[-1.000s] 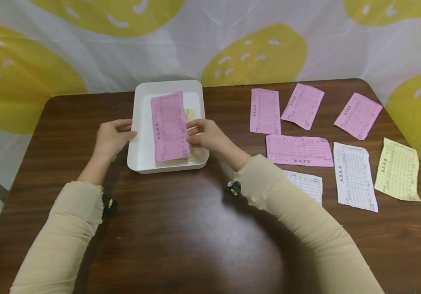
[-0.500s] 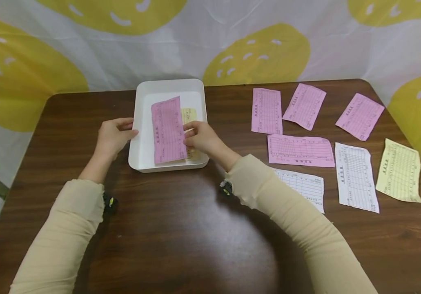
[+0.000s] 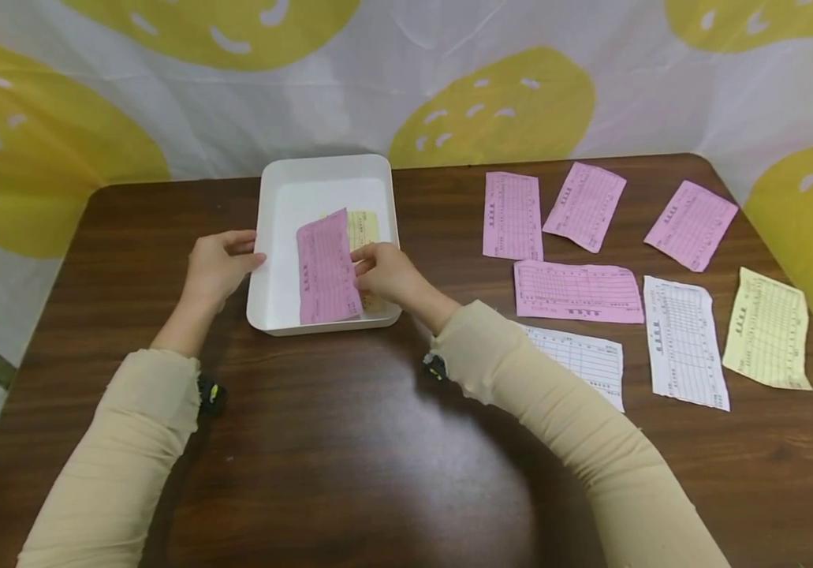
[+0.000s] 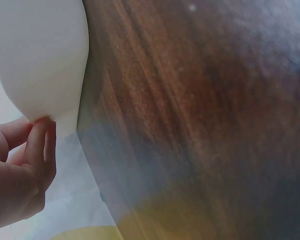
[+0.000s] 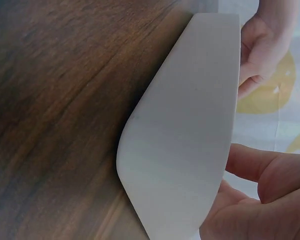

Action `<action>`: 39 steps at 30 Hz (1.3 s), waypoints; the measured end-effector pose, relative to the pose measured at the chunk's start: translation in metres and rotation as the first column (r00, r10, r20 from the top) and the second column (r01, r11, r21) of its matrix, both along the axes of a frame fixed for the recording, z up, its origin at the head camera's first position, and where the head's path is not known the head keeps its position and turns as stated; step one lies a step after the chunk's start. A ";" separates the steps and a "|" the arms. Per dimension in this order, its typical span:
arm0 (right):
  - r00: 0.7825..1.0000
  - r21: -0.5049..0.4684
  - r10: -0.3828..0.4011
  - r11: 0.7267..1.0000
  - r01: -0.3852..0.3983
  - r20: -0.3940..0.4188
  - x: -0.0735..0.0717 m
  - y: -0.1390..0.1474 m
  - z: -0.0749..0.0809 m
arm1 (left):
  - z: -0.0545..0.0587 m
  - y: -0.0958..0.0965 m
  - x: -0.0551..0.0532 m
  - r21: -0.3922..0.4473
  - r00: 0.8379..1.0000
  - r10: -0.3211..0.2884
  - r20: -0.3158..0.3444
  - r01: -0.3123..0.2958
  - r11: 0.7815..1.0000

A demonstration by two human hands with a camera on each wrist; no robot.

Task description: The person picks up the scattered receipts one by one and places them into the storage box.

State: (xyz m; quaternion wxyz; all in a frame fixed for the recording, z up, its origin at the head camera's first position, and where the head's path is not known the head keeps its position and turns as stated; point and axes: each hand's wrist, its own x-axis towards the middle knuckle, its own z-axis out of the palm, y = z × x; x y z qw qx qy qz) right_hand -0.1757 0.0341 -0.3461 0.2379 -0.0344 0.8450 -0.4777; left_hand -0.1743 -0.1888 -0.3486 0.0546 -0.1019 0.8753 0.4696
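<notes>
1. Nearest me, my cream fabric sleeves (image 3: 122, 442) reach over the dark brown wood-grain table (image 3: 321, 473) from both sides of the tray, probably so each hand can do its own job.
2. Right of the tray and nearer me, a white ruled paper slip (image 3: 579, 361) lies partly under my right sleeve. Beyond it, farther right, are an upright white printed slip (image 3: 686, 343) and a pale yellow printed slip (image 3: 768, 331); I'd guess they are spread so each can be taken singly.
3. My left hand (image 3: 216, 267) pinches the left rim of the shallow white rectangular tray (image 3: 278, 268), thumb and fingers nearly closed on it, likely to stop it sliding.
4. My right hand (image 3: 393, 276) reaches inside the tray with thumb and fingers close together, holding the right edge of a crinkled pink printed paper slip (image 3: 324, 272). The slip is tilted, its far right corner looking raised; a light edge hold probably avoids creasing it.
5. Under and beside it in the tray, yellow printed paper (image 3: 363, 230) shows; how many sheets, I can't tell.
6. Right of the tray, four loose pink printed slips (image 3: 579, 293) lie flat, mostly apart.
7. Behind the tray hangs a white curtain with yellow shapes (image 3: 494, 106).
</notes>
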 end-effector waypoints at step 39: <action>0.957 0.190 0.100 0.981 -0.049 -0.271 -0.017 0.118 0.030 | -0.002 0.000 0.001 0.001 1.000 0.007 0.000 -0.007 1.000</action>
